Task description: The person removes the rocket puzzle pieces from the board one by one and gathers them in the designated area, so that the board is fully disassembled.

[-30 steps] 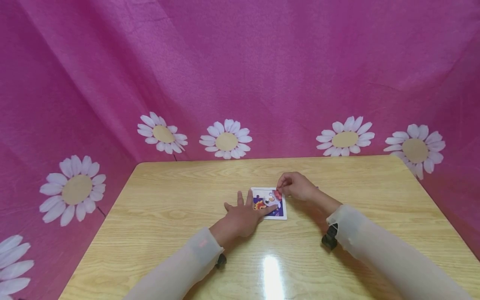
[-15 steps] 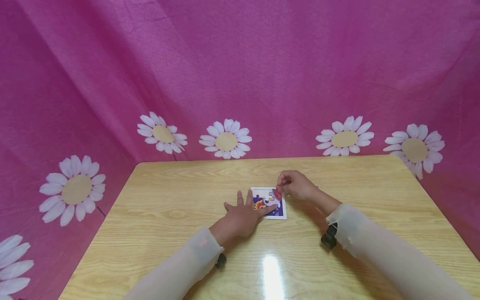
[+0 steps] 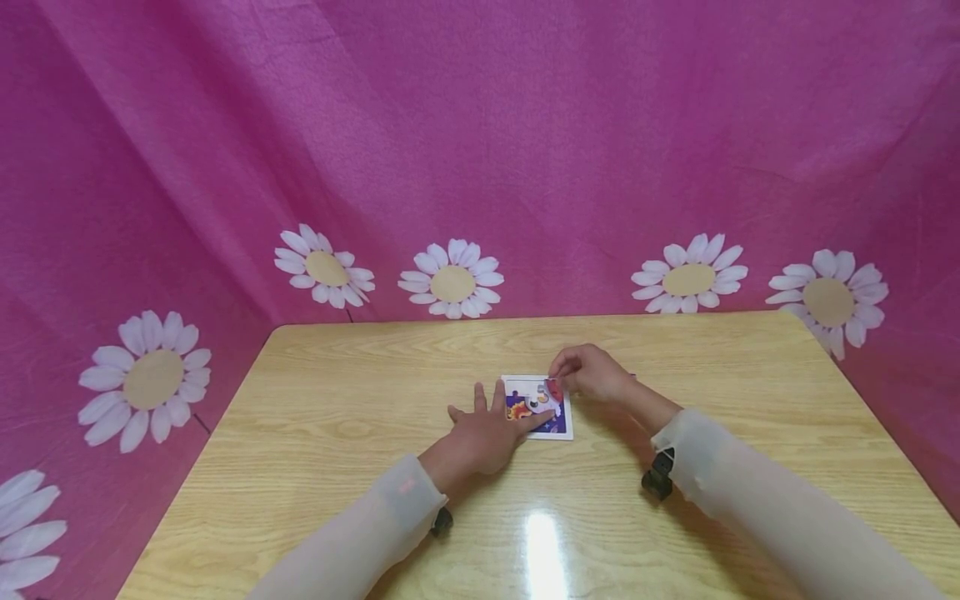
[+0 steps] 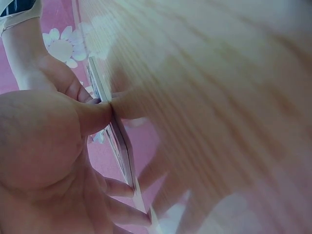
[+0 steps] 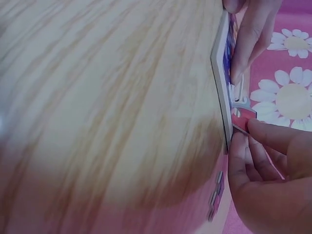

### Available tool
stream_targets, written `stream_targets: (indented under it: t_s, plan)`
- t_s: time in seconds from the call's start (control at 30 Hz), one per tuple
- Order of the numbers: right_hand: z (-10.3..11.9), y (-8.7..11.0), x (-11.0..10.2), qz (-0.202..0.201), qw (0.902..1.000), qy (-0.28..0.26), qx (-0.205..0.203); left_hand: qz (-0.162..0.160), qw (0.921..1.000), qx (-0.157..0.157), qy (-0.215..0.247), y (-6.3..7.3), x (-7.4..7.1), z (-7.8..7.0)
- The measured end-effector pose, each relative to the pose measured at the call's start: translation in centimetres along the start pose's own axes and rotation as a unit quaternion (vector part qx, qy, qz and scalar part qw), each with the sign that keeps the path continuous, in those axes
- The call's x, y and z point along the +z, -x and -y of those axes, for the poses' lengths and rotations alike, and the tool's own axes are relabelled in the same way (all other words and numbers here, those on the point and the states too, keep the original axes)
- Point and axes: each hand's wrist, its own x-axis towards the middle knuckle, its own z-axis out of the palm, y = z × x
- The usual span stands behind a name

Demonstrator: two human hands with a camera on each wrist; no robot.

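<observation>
A small jigsaw puzzle (image 3: 534,405) with a white frame and a purple, orange and white picture lies flat on the wooden table. My left hand (image 3: 483,437) is spread beside it, thumb straight across the picture. In the left wrist view, the fingers of that hand (image 4: 53,156) reach along the board's edge (image 4: 124,156). At the far right corner, my right hand (image 3: 596,375) pinches a red puzzle piece (image 5: 242,118) between thumb and fingertips. That piece sits tilted over the board in the right wrist view; its underside is hidden.
A loose puzzle piece (image 5: 216,197) lies on the table to the right of the board, mostly behind my right hand in the head view. The wooden table (image 3: 337,400) is glossy. A pink curtain (image 3: 525,150) with daisies hangs behind its far edge.
My right hand rises a little, then comes slightly down and left with the red puzzle piece at the corner. My left hand stays where it was.
</observation>
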Motion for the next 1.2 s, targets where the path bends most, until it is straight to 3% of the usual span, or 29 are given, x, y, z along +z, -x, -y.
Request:
stream_targets:
  t_s: [0.5, 0.83, 1.2]
  plan:
    - [-0.1, -0.1, 0.0, -0.004, 1.0, 0.006, 0.002, -0.006, 1.0, 0.003, -0.001, 0.1, 0.1, 0.1]
    - [-0.1, 0.3, -0.5, -0.003, 0.9996, -0.008, 0.025, -0.007, 1.0, 0.002, 0.0, 0.2, 0.0, 0.0]
    - [-0.4, 0.8, -1.5, -0.02, 0.9992, 0.017, 0.03, -0.006, 0.9999, 0.002, -0.01, 0.1, 0.1, 0.0]
